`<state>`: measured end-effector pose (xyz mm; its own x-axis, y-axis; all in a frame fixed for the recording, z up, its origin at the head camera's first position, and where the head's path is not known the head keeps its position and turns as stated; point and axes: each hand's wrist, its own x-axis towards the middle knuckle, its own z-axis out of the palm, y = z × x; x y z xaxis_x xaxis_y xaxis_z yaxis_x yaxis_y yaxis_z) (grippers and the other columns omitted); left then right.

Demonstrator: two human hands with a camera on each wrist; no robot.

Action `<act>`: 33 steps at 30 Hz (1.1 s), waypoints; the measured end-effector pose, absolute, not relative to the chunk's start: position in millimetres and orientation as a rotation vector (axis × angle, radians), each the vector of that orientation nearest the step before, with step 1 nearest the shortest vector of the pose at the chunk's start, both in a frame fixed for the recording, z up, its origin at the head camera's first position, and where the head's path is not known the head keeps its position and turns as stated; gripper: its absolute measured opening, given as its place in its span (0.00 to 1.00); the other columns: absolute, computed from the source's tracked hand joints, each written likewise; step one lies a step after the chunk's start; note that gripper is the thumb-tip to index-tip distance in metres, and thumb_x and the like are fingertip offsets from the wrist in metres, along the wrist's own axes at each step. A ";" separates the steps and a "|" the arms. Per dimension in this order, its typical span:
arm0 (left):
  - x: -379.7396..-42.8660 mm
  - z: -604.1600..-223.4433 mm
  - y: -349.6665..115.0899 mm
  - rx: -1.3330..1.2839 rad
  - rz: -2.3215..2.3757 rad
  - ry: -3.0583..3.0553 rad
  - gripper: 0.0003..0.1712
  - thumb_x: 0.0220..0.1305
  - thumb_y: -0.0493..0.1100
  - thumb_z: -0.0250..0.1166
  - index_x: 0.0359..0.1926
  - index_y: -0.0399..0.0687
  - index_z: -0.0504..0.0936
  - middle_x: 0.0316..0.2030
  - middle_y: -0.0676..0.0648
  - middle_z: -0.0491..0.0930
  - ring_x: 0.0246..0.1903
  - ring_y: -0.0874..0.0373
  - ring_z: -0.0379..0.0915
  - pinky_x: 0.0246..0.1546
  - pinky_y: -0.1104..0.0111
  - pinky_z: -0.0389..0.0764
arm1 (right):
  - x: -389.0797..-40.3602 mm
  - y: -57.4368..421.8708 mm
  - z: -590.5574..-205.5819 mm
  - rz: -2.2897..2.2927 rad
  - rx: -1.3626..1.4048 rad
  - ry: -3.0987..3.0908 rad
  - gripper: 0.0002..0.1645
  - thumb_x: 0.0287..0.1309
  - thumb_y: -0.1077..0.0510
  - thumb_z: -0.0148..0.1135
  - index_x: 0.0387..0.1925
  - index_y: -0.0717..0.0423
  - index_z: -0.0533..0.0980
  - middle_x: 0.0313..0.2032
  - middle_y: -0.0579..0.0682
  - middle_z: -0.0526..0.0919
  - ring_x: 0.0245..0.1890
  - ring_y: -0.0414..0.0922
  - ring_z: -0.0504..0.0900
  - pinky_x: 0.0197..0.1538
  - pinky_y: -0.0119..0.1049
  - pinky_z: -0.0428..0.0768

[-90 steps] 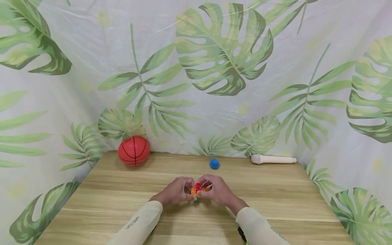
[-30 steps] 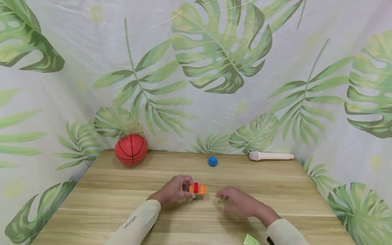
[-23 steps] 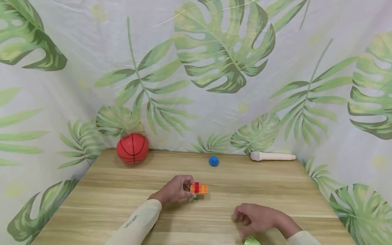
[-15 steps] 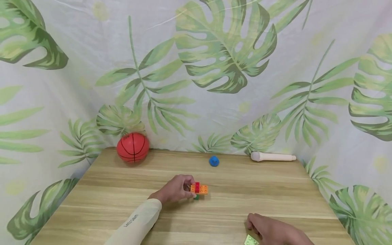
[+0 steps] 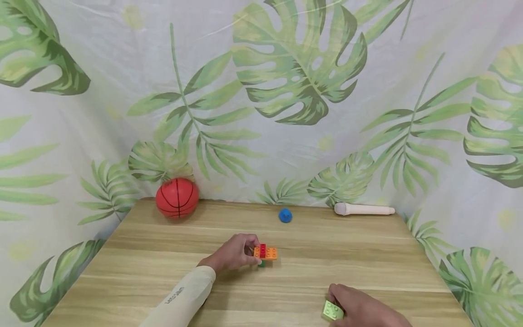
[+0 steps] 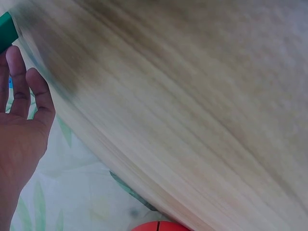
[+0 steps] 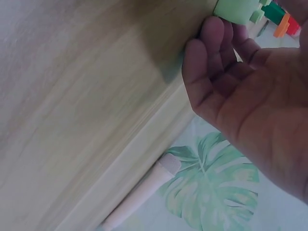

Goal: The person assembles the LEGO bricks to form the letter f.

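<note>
On the table's near middle my left hand (image 5: 234,253) pinches the left end of a small stack of toy bricks. The stack has an orange brick (image 5: 271,253) lying crosswise, a red brick (image 5: 263,250) on top and a dark green brick (image 5: 262,263) underneath. In the left wrist view only the green brick (image 6: 6,30) shows at the corner, past the fingertips. Toward the front right, my right hand (image 5: 361,308) grips a light green toy brick (image 5: 332,310), studs facing up. The right wrist view shows this light green brick (image 7: 236,9) at the fingertips.
At the back of the wooden table (image 5: 220,290) stand a red basketball (image 5: 177,198) on the left and a small blue object (image 5: 285,215) in the middle. A pale microphone (image 5: 365,209) lies at the back right. A leaf-printed cloth (image 5: 282,150) hangs behind.
My right hand has let go of the brick stack, moved to the front right and taken hold of the light green brick, which has shifted slightly. My left hand has kept holding the stack.
</note>
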<state>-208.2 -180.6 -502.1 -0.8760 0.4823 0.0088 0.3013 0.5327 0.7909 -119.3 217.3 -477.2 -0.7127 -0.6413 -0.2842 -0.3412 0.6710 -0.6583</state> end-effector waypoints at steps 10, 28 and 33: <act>-205.3 -504.6 -179.8 0.661 1.267 2.563 0.14 0.62 0.39 0.81 0.41 0.51 0.82 0.41 0.51 0.90 0.37 0.60 0.80 0.40 0.73 0.82 | -121.3 212.8 -479.3 -0.747 -0.829 2.444 0.20 0.60 0.51 0.78 0.41 0.44 0.71 0.34 0.37 0.69 0.32 0.28 0.66 0.36 0.28 0.67; -204.5 -501.8 -180.2 0.662 1.257 2.572 0.13 0.63 0.40 0.80 0.42 0.50 0.82 0.42 0.51 0.90 0.38 0.60 0.81 0.41 0.71 0.83 | -164.7 143.3 -456.4 -0.769 -0.979 2.784 0.16 0.63 0.56 0.77 0.50 0.50 0.82 0.45 0.42 0.83 0.45 0.39 0.82 0.49 0.37 0.84; -205.3 -500.6 -179.9 0.657 1.264 2.563 0.13 0.63 0.39 0.80 0.42 0.50 0.83 0.42 0.51 0.90 0.38 0.60 0.81 0.41 0.71 0.83 | -181.0 113.2 -453.0 -0.836 -1.030 2.876 0.21 0.65 0.59 0.76 0.57 0.55 0.82 0.50 0.47 0.86 0.48 0.44 0.85 0.53 0.42 0.86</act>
